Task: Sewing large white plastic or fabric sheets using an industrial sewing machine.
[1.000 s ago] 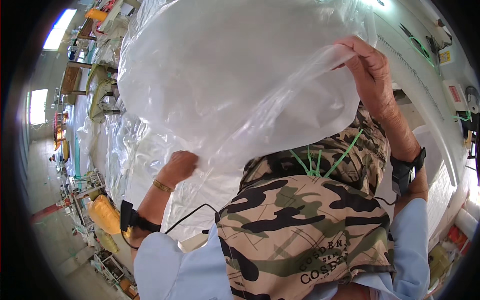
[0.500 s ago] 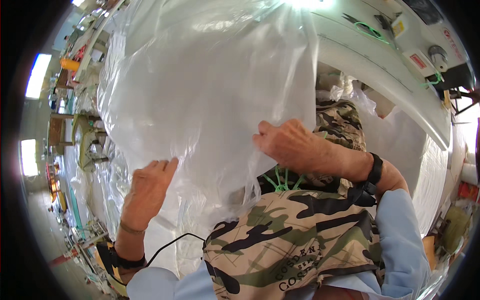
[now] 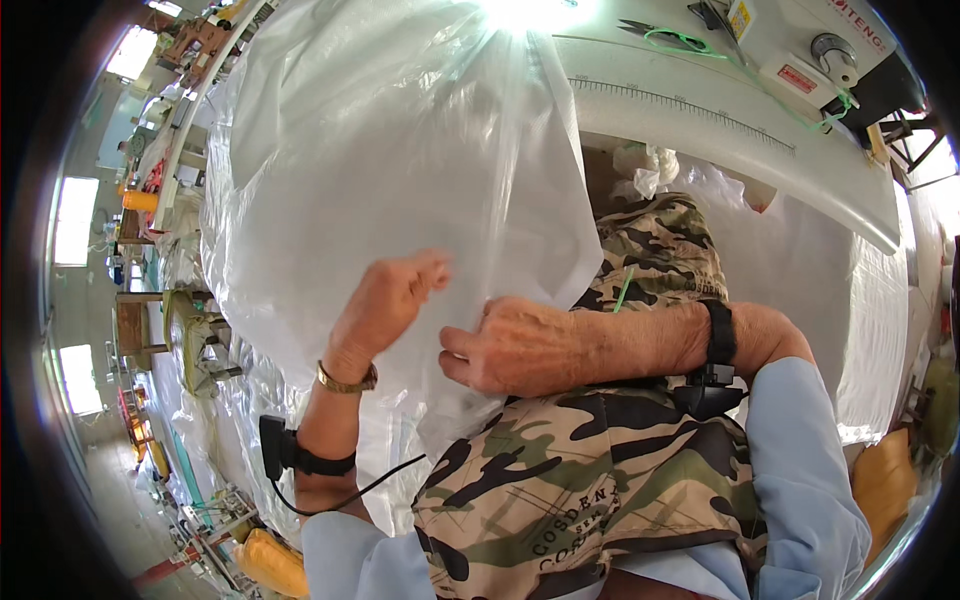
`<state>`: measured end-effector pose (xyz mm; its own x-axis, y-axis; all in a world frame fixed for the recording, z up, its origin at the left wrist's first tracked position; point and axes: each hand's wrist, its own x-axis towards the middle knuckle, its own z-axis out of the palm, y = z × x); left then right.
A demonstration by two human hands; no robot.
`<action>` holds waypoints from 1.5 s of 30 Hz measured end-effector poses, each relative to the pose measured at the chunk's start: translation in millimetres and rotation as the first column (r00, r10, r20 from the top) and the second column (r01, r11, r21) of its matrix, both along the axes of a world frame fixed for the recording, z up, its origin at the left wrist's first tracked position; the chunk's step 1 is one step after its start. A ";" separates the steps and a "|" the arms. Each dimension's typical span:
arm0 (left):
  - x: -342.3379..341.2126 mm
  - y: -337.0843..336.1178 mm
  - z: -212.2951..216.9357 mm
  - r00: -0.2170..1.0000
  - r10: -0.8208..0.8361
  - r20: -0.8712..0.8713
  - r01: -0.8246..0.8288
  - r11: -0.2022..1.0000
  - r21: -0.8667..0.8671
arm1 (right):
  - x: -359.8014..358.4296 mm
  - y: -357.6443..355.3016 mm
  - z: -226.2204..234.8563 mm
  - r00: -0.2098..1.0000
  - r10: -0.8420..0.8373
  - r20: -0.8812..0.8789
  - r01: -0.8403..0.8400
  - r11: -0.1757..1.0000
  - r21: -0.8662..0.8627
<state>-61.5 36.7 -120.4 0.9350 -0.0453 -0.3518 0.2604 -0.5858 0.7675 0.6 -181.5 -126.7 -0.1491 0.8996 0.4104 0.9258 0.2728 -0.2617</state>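
A large clear plastic sheet [image 3: 400, 150] hangs in front of me and drapes over my lap. My left hand [image 3: 385, 300] is raised against the sheet's lower part with its fingers curled on the film. My right hand [image 3: 515, 345] lies across my body just to its right, fingers closed on the same sheet's lower edge. Both wrists carry dark bands, and a cable runs from the left one. Under the hands is my camouflage-patterned clothing [image 3: 570, 480].
A white sewing machine [image 3: 810, 50] sits at the top right on a long pale table [image 3: 740, 140], with scissors and green thread nearby. More plastic sheeting [image 3: 870, 300] lies to the right. Yellow thread cones [image 3: 270, 560] and workbenches line the left side.
My right hand has come down from high on the sheet and across to the left, close beside my left hand. My left hand has risen slightly. The sheet now hangs higher in view.
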 end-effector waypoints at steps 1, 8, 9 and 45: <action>7.9 -0.7 4.5 0.994 0.105 0.024 -0.098 0.975 -0.201 | -0.2 2.5 2.5 0.999 0.022 0.023 -0.023 0.999 0.028; 32.0 -43.0 19.2 0.975 0.177 0.136 -0.084 0.856 -0.511 | -9.0 18.1 16.1 0.973 0.173 0.156 -0.158 0.982 -0.105; 32.8 -45.1 21.1 0.981 0.178 0.077 -0.123 0.878 -0.463 | -8.3 18.3 17.3 0.975 0.190 0.118 -0.185 0.981 -0.049; 31.8 -34.2 15.2 0.896 0.433 0.098 -0.276 0.717 -0.640 | 62.1 -53.1 -67.3 0.444 -0.783 -0.436 0.889 0.445 0.106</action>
<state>-29.6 2.6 -105.1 0.9725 0.1800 -0.1478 0.1289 0.1126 0.9852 62.7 -234.6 -194.1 0.7793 0.3384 0.5275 0.6245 -0.4893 -0.6087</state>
